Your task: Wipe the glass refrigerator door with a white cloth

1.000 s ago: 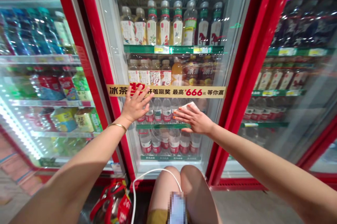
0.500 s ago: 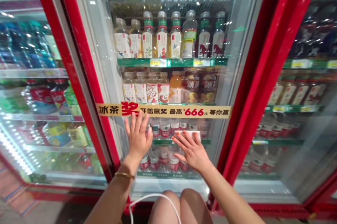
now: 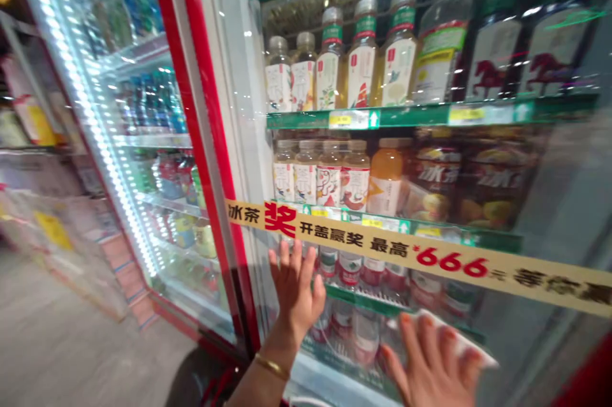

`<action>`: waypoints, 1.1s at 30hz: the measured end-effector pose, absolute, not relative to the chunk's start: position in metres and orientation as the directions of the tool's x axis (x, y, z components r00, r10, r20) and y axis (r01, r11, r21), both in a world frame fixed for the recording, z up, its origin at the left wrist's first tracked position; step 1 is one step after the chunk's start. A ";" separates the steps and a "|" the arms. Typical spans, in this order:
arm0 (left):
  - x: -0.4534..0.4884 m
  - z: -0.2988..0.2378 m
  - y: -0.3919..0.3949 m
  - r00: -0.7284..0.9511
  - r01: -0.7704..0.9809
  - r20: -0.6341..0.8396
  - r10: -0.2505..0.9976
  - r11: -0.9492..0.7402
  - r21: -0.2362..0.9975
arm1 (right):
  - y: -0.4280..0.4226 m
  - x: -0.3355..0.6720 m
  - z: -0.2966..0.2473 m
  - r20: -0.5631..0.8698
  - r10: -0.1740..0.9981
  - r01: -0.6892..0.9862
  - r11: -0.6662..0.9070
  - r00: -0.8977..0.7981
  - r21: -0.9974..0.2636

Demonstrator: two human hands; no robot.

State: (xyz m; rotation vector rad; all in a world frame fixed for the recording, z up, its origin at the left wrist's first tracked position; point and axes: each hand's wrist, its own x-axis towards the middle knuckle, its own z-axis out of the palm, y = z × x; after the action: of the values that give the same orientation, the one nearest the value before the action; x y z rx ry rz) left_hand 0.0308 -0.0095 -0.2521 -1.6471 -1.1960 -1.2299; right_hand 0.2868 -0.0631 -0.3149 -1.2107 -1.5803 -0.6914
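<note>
My left hand (image 3: 294,289) lies flat with fingers stretched out against the glass door (image 3: 239,107) of a red-framed drinks fridge, just below a yellow sticker band (image 3: 406,252) with red "666". A gold bracelet sits on that wrist. At the bottom edge my right hand (image 3: 430,365) presses a white cloth (image 3: 459,340) flat against the same glass, fingers spread over it. Behind the glass stand rows of bottled tea (image 3: 329,78), an orange juice bottle (image 3: 385,180) and red-capped water bottles (image 3: 351,266).
Another red-framed fridge (image 3: 143,139) with lit shelves of drinks stands to the left, its LED strip glowing. Green shelf rails (image 3: 406,117) carry price tags. Grey floor (image 3: 71,343) stretches to the lower left, with blurred store shelving beyond.
The view has swung left and closer to the glass. Both hands have slid lower on the door, the right hand and cloth now at the bottom edge of view.
</note>
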 end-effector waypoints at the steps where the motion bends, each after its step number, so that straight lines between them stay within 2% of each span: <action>1: 0.031 -0.255 -0.009 0.098 0.962 0.959 0.267 -0.271 -0.023 | -0.062 0.296 -0.305 0.918 0.384 0.916 0.328 0.095 -0.232; 3: 0.031 -0.261 -0.008 0.079 0.970 0.951 0.300 -0.243 -0.004 | -0.057 0.300 -0.277 0.861 0.410 0.848 0.298 0.300 -0.437; 5: 0.030 -0.264 -0.008 0.077 0.976 0.944 0.322 -0.217 -0.005 | -0.054 0.284 -0.258 0.821 0.430 0.802 0.294 0.375 -0.520; 7: 0.030 -0.264 -0.009 0.091 0.982 0.940 0.328 -0.186 -0.030 | -0.055 0.260 -0.263 0.851 0.451 0.828 0.343 0.270 -0.444; 10: 0.029 -0.258 -0.012 0.123 0.981 0.946 0.300 -0.184 -0.070 | -0.064 0.249 -0.301 0.896 0.435 0.875 0.463 -0.087 -0.140; 11: 0.029 -0.255 -0.013 0.129 0.977 0.952 0.279 -0.202 -0.073 | -0.067 0.257 -0.311 0.889 0.427 0.879 0.473 -0.164 -0.065; 12: 0.030 -0.252 -0.014 0.129 0.972 0.959 0.254 -0.226 -0.071 | -0.070 0.268 -0.314 0.883 0.434 0.891 0.452 -0.179 -0.041; 13: 0.031 -0.249 -0.015 0.125 0.966 0.966 0.225 -0.250 -0.067 | -0.072 0.281 -0.311 0.883 0.450 0.913 0.403 -0.130 -0.071; 16: 0.035 -0.244 -0.014 0.114 0.949 0.981 0.158 -0.308 -0.060 | -0.071 0.304 -0.271 0.867 0.455 0.919 0.218 0.201 -0.328; 18: 0.037 -0.242 -0.014 0.107 0.944 0.983 0.149 -0.327 -0.053 | -0.065 0.291 -0.246 0.861 0.419 0.903 0.180 0.288 -0.390; 19: 0.037 -0.241 -0.014 0.104 0.941 0.983 0.149 -0.334 -0.049 | -0.062 0.278 -0.242 0.879 0.409 0.922 0.182 0.245 -0.342; 20: 0.035 -0.240 -0.016 0.104 0.940 0.983 0.148 -0.339 -0.048 | -0.059 0.265 -0.245 0.900 0.410 0.950 0.195 0.146 -0.243; 23: 0.023 -0.236 -0.023 0.133 0.940 0.977 0.166 -0.333 -0.071 | -0.060 0.245 -0.284 0.871 0.410 0.949 0.262 -0.272 0.173; 24: 0.016 -0.234 -0.026 0.161 0.941 0.969 0.186 -0.326 -0.093 | -0.063 0.251 -0.298 0.850 0.407 0.934 0.263 -0.334 0.241; 25: 0.008 -0.234 -0.028 0.188 0.940 0.960 0.209 -0.320 -0.115 | -0.065 0.263 -0.308 0.853 0.410 0.940 0.242 -0.322 0.239; 26: 0.001 -0.234 -0.029 0.212 0.939 0.951 0.225 -0.318 -0.134 | -0.066 0.279 -0.311 0.876 0.417 0.964 0.207 -0.242 0.168; 28: -0.012 -0.237 -0.027 0.237 0.936 0.947 0.219 -0.313 -0.162 | -0.066 0.308 -0.299 0.907 0.419 0.986 0.132 0.037 -0.101; 30: -0.019 -0.242 -0.021 0.238 0.934 0.955 0.176 -0.310 -0.176 | -0.061 0.315 -0.273 0.872 0.397 0.934 0.087 0.286 -0.347; 31: -0.020 -0.245 -0.018 0.240 0.933 0.958 0.159 -0.312 -0.182 | -0.059 0.307 -0.262 0.855 0.392 0.912 0.083 0.340 -0.401; 32: -0.020 -0.248 -0.015 0.241 0.931 0.959 0.149 -0.314 -0.186 | -0.057 0.291 -0.256 0.858 0.392 0.913 0.094 0.332 -0.397; 33: -0.020 -0.249 -0.013 0.241 0.930 0.959 0.150 -0.318 -0.184 | -0.056 0.272 -0.255 0.876 0.402 0.934 0.120 0.265 -0.337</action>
State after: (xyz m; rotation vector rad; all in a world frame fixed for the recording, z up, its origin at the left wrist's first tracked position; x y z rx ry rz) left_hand -0.0197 -0.0130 -0.2495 -1.6698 -1.0153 -1.1625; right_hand 0.2718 -0.0558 -0.2553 -1.4689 -1.3185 -0.6274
